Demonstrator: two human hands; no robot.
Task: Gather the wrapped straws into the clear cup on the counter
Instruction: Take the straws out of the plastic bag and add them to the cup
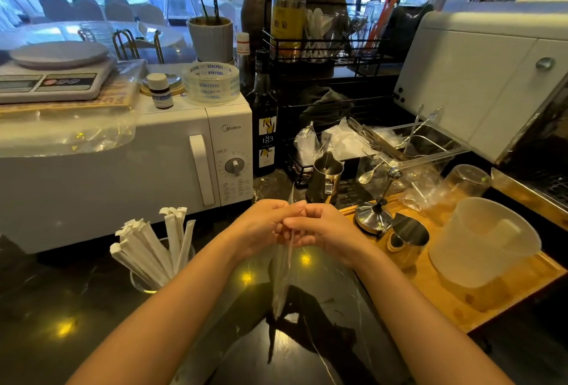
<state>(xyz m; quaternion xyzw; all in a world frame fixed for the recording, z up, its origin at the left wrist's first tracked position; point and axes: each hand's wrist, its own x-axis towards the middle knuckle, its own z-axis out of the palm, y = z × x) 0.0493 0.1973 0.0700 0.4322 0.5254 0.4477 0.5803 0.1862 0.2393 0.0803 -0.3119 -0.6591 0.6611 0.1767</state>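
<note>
Several white paper-wrapped straws (147, 243) stand fanned out in a clear cup (140, 283) on the dark counter, left of my forearms. My left hand (261, 228) and my right hand (322, 228) meet at the centre, fingers closed together on a thin clear plastic bag (281, 277). The bag hangs down from my fingers toward the counter. I cannot tell whether anything is inside it.
A white microwave (123, 163) stands behind the cup, with a scale and a tape roll on top. A syrup bottle (264, 126) and a steel pitcher (325, 178) are behind my hands. At the right a wooden board (491, 301) carries a frosted jug (482, 243) and steel cups.
</note>
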